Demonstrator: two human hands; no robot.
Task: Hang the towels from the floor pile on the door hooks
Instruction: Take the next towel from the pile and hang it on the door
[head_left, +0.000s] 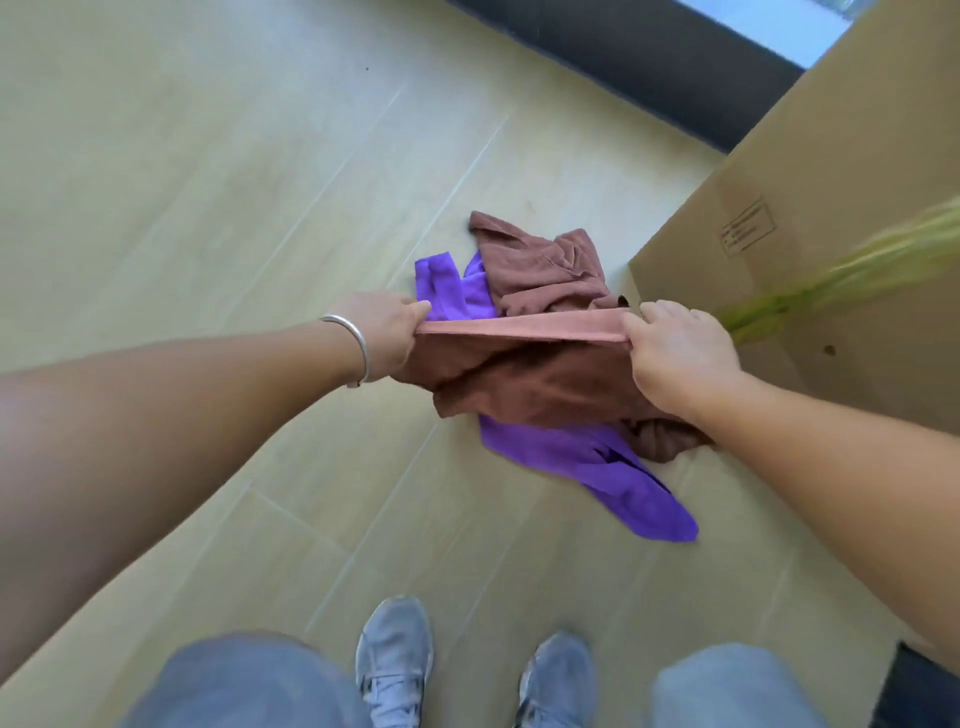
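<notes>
A brown towel (524, 374) hangs stretched between my two hands above the floor pile. My left hand (387, 327), with a silver bangle at the wrist, pinches its left top corner. Its right top corner is gripped by my right hand (680, 353). The top hem runs taut and level between them. Under it lies the pile: another brown towel (540, 265) crumpled at the far side and a purple towel (613, 467) spread toward me, with a purple part (452, 286) showing beyond my left hand. No door hooks are in view.
A large cardboard box (821, 208) stands close on the right, with green grass-like stalks (841, 275) across it. A dark wall base (649, 62) runs along the far side. Pale plank floor (208, 182) stretches left. My two grey shoes (395, 660) stand just before the pile.
</notes>
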